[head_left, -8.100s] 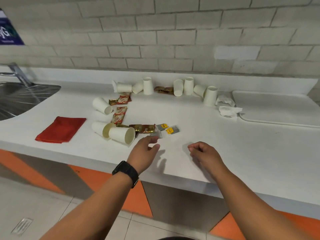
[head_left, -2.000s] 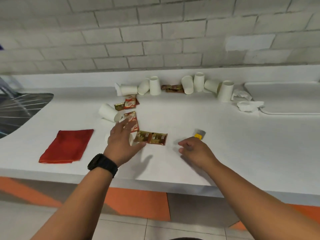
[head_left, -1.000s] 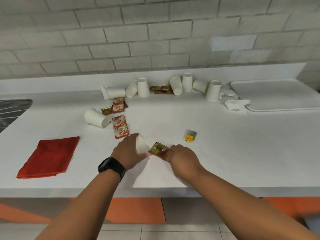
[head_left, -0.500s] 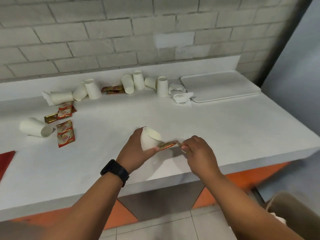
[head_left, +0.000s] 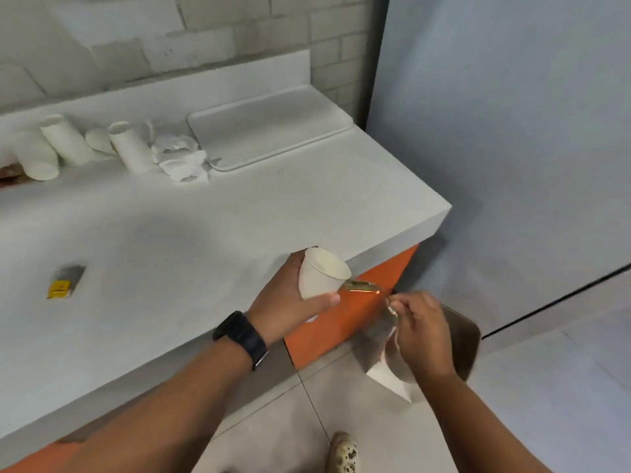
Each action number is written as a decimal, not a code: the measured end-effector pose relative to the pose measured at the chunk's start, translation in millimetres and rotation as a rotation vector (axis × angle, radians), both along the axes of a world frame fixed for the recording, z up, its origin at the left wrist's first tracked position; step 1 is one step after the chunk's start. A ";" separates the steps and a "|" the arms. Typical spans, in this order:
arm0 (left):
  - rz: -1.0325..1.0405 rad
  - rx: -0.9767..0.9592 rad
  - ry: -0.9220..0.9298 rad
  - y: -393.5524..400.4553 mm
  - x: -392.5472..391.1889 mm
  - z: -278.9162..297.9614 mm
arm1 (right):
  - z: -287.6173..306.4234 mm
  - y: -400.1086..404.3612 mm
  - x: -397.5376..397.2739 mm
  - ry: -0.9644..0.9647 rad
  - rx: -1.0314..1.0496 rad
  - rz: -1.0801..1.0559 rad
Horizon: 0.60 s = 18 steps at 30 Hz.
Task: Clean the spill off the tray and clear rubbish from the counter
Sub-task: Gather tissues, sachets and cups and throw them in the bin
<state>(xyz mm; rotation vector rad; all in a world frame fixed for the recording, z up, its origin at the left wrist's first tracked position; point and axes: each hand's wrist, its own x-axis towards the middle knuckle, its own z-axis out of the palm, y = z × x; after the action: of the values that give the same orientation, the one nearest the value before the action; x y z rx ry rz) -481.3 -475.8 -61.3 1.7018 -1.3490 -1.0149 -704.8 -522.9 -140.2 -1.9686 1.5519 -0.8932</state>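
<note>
My left hand (head_left: 290, 302) grips a white paper cup (head_left: 321, 278) just past the counter's front right corner. My right hand (head_left: 421, 331) pinches a gold sachet wrapper (head_left: 363, 286) that reaches toward the cup's rim. Both hands hover above a brown bin (head_left: 459, 343) on the floor, with white paper inside it. A white tray (head_left: 269, 126) lies at the counter's back right. Several white paper cups (head_left: 131, 148) and crumpled tissues (head_left: 182, 158) sit to the tray's left. A small yellow and grey sachet (head_left: 65, 281) lies on the counter at left.
The white counter (head_left: 239, 213) ends at a corner on the right, with orange panels below. A grey wall (head_left: 512, 131) stands close on the right. A shoe (head_left: 343, 454) shows on the tiled floor at the bottom edge.
The view has swung right and both hands have moved off the counter edge, carrying the cup and wrapper over the bin. The red cloth and left-hand cups are out of view.
</note>
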 end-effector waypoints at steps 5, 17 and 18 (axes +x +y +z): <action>-0.140 0.061 -0.012 -40.9 -68.6 -28.0 | -50.1 -5.8 -72.7 0.020 0.270 -0.244; -0.177 0.506 0.048 -75.0 -138.9 -132.1 | -145.7 -50.7 -160.6 0.002 0.654 -0.396; -0.188 0.534 0.048 -80.1 -146.4 -138.9 | -151.2 -50.0 -165.9 0.009 0.665 -0.376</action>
<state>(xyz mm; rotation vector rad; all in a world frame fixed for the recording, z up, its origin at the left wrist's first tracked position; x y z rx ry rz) -627.6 -555.8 -200.2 1.9316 -1.2977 -1.6255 -870.7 -572.9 -291.3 -1.2371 1.9403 -0.4045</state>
